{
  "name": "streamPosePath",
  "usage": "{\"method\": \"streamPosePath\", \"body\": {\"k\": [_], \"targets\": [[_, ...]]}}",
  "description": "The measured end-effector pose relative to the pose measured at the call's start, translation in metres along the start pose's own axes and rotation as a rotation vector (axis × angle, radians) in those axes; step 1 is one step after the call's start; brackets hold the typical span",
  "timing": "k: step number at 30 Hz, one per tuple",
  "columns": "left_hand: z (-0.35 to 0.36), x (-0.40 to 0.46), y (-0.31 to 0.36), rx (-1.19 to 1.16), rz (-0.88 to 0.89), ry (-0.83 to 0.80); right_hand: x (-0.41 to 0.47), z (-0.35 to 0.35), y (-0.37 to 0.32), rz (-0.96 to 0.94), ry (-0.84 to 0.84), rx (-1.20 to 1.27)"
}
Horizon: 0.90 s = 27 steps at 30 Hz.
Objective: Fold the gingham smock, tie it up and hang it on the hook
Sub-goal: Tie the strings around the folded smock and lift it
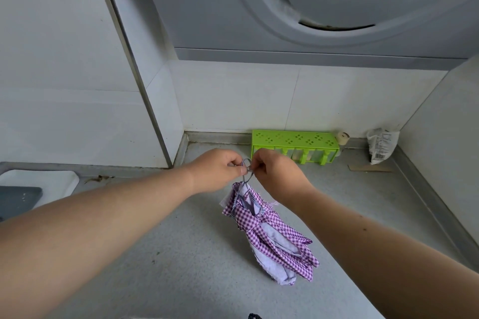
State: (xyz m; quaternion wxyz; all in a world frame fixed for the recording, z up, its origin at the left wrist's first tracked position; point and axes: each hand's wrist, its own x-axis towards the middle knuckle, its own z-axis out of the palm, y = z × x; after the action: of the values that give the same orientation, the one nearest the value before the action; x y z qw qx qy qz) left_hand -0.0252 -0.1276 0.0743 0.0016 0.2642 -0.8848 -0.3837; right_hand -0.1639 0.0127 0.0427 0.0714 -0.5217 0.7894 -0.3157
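Purple-checked smock (269, 230) dangles from a thin tie loop (246, 163) pinched by left hand (220, 169) and right hand (276, 173); slack fingers could let the bundle unravel.

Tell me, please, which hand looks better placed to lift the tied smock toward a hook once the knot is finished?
Probably the left hand: it pinches the string loop above the gingham smock, so it could carry it by the loop. The right hand pinches the string lower down. No hook is visible.
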Motion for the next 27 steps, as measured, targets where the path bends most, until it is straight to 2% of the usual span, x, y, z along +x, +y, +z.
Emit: {"method": "streamPosePath", "body": {"k": [4, 9, 15, 19, 27], "targets": [[0.005, 0.0, -0.003, -0.135, -0.031, 0.001, 0.0, 0.004, -0.001, 0.061, -0.051, 0.05], [0.006, 0.003, -0.01, -0.25, -0.05, 0.024, -0.005, 0.003, -0.002, 0.077, -0.09, 0.223], [0.003, 0.001, -0.015, -0.288, -0.11, -0.004, -0.003, 0.007, -0.006, 0.065, -0.074, 0.175], [-0.004, 0.003, -0.025, -0.407, -0.19, 0.053, -0.005, 0.012, -0.002, 0.011, -0.105, 0.145], [-0.017, 0.001, -0.033, -0.088, -0.211, 0.191, -0.007, 0.016, -0.008, 0.019, -0.306, 0.032]]}}
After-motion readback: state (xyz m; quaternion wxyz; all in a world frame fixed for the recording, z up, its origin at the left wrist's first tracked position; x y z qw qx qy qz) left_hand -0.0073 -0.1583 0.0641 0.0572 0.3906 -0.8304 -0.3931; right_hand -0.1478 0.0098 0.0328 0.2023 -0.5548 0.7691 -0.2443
